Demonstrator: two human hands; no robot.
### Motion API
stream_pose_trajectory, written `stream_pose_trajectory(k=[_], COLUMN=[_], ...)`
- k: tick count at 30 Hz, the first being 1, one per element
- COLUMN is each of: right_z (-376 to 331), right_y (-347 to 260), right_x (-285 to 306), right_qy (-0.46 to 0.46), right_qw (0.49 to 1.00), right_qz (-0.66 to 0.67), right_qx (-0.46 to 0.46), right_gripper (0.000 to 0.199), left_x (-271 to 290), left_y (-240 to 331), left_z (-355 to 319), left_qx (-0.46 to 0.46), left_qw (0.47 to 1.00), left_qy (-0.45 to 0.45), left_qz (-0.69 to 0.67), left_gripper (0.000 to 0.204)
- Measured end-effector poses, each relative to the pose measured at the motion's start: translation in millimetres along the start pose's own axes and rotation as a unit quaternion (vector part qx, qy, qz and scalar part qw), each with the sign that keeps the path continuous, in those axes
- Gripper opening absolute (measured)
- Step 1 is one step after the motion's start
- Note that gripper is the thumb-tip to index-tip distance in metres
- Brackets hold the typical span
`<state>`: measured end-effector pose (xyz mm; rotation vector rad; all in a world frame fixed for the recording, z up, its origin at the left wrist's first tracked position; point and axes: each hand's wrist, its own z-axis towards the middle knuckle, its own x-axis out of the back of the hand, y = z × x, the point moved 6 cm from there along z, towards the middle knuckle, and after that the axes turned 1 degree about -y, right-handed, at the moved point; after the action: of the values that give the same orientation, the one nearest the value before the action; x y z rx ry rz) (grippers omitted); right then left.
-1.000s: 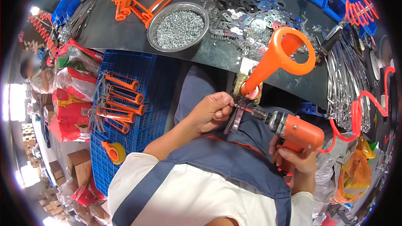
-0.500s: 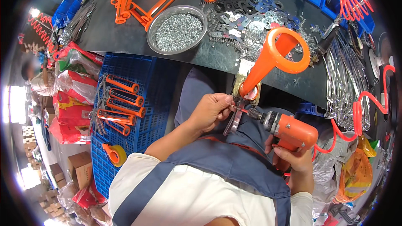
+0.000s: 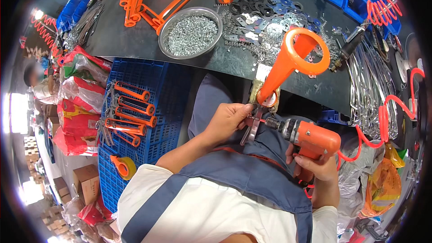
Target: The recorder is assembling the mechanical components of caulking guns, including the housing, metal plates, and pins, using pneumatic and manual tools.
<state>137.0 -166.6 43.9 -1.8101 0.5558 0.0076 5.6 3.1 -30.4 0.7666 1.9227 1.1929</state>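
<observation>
An orange caulking gun stands tilted before me, its ring end up and its grey metal handle down by my lap. Its lower end rests at a small worn block on the table's edge. My left hand is closed in a pinch beside the top of that handle; what its fingertips hold is too small to make out. My right hand grips an orange pistol-shaped drill. The drill's chuck points left, and its thin bit reaches the handle close to my left fingertips.
A steel bowl of small metal parts stands on the dark table, beside piled flat plates and springs. Orange frames lie farther back. Finished-looking caulking guns and tape rest on a blue crate. A red coiled hose hangs at right.
The caulking gun's ring end has shifted slightly left. Both hands stay almost where they were, with the drill's bit still at the handle.
</observation>
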Motion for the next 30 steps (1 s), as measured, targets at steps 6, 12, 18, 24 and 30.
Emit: stream_pose_trajectory(k=[6,12,18,24,30], right_z=[0,-7,-3,2,5], right_y=[4,3,-15,-17,-11], right_x=[-3,1,15,4,-6], right_qy=[-0.034,0.014,0.083,0.045,0.044], right_qw=[0.999,0.999,0.99,0.997,0.996], right_qz=[-0.019,-0.039,-0.112,-0.061,-0.049], right_qx=[0.011,-0.005,-0.018,-0.035,-0.058], right_gripper=[0.038,0.041,0.045,0.045,0.045], left_x=[5,6,18,3,6], left_y=[-1,-5,-23,-24,-34], left_z=[1,1,16,10,9], left_qx=[0.047,0.034,-0.056,0.102,0.109], left_qw=[0.994,0.999,0.995,0.958,0.917], left_qy=[-0.012,0.006,0.026,-0.11,-0.147], left_qz=[0.096,-0.002,0.08,-0.243,-0.355], left_gripper=[0.046,0.046,0.025,0.022,0.018])
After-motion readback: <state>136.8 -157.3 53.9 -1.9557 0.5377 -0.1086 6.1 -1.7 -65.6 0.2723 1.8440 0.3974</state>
